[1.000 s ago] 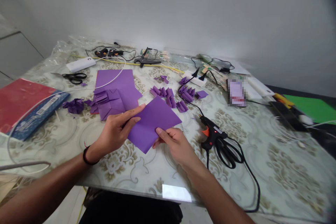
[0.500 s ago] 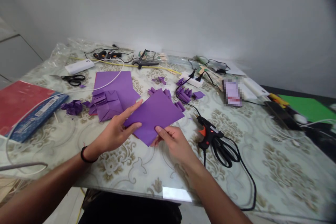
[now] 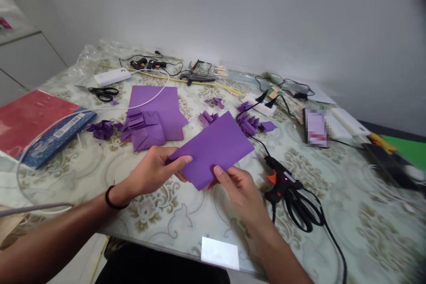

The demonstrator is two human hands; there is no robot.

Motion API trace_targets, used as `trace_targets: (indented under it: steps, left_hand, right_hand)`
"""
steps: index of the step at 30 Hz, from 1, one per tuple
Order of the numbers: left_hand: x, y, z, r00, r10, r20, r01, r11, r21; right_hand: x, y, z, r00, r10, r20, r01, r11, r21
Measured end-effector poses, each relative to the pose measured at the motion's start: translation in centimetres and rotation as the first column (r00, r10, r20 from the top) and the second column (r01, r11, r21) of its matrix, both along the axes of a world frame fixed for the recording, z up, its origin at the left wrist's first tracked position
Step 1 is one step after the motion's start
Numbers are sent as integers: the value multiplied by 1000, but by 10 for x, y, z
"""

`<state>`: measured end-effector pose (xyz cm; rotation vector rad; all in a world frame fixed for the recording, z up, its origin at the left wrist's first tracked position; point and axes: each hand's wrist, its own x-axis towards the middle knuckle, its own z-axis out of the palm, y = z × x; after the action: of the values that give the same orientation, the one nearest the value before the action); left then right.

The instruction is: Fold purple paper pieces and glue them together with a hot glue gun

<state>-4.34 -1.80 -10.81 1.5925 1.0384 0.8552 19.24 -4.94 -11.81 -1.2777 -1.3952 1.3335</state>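
Observation:
A rectangle of purple paper is held tilted above the table between both hands. My left hand pinches its left corner, thumb on top and fingers underneath. On the lower edge, my right hand grips it the same way; the fingers beneath are partly hidden. Behind the paper lie small folded purple pieces, partly covered by it. Left of them, a folded purple paper piece rests on flat purple sheets. A crumpled purple paper lies further left.
Right of my right hand lies a black glue gun with a lit red light, beside black-handled scissors. Its cord runs over the table. A power strip, a phone, a red paper pack and more scissors lie around.
My left hand's fingers, stretched along the paper's edge before, have closed round its left corner. The view has shifted left, so most things sit further right in the picture.

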Motion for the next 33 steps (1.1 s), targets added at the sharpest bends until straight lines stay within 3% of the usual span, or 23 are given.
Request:
trace_targets:
  steps: [12,25,27,31,33]
  left_hand:
    - [2,-4,13,995,-88,-51,88,996,-4]
    - [3,-7,21,986,-153,72,163,973,-161]
    - [1,-7,22,988,-145,52,151,977,-148]
    - [-3,-6,22,982,-190,5,189,974,-128]
    - [-4,-6,23,976,-216,-18,212,969,-127]
  right_hand:
    - [3,-1,0,997,79,24,-79,996,-37]
    - [8,-12,-19,997,-13,-72,7,997,-81]
    - [15,-13,-23,994,-68,-90,60,994,-88]
    - [30,-10,-22,937,-319,-144,297,943,-152]
    - [31,-6,-16,929,-337,-156,306,933,-191]
